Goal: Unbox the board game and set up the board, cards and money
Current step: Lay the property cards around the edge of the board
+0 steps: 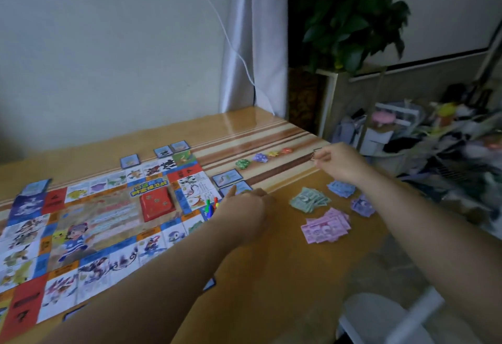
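Head view: the board (89,224) lies flat at the left of the table (271,275), with money piles (326,225) near right. The right hand (339,164) pinches a small dark piece (315,155) at the far edge. The left hand (244,208) curls beside a blue card (227,177) — whether it holds anything, I cannot tell. The notes look flimsy and slippery — best pinched by a stack's edge.

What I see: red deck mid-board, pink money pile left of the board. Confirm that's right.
One slip. The red deck lies at the middle of the board, but the pink money pile lies to its right, on the table; the head view shows it.
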Demonstrator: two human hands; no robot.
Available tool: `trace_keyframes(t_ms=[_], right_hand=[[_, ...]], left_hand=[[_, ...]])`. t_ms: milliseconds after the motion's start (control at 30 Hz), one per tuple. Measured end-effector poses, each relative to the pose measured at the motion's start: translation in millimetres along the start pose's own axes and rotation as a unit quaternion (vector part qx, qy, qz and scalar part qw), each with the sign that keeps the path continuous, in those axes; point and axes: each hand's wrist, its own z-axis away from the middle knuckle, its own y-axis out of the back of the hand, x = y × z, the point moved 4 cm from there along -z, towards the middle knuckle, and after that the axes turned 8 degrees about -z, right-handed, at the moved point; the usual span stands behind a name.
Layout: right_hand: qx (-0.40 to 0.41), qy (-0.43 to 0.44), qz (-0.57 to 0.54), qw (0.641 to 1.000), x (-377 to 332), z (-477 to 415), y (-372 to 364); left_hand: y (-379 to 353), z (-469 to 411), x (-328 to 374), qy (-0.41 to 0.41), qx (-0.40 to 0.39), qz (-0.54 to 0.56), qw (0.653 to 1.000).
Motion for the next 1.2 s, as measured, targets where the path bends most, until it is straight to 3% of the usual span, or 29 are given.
trace_keyframes(t_ms=[100, 300, 500, 933, 1200], right_hand=[[0.026, -0.049, 0.022, 0.998, 17.3, -29.6, 3.5], [-0.017, -0.136, 0.088, 0.987, 41.5, -75.3, -7.6], [-0.122, -0.128, 0.108, 0.978, 49.1, -97.1, -23.8], [-0.165, -0.094, 0.233, 0.954, 40.3, -114.5, -29.1], [-0.217, -0.149, 0.202, 0.943, 40.9, -124.2, -21.9]], left_hand=[[-9.3, -33.0, -3.9, 0.013, 0.006, -0.013, 1.0], [-15.0, -75.3, -10.5, 0.0, 0.008, -0.014, 1.0], [-24.4, -93.6, -14.2, -0.014, -0.025, -0.002, 1.0], [-23.9, -92.6, -13.0, -0.011, -0.029, -0.023, 0.999], [-23.4, -91.6, -12.8, -0.005, -0.026, -0.015, 1.0]])
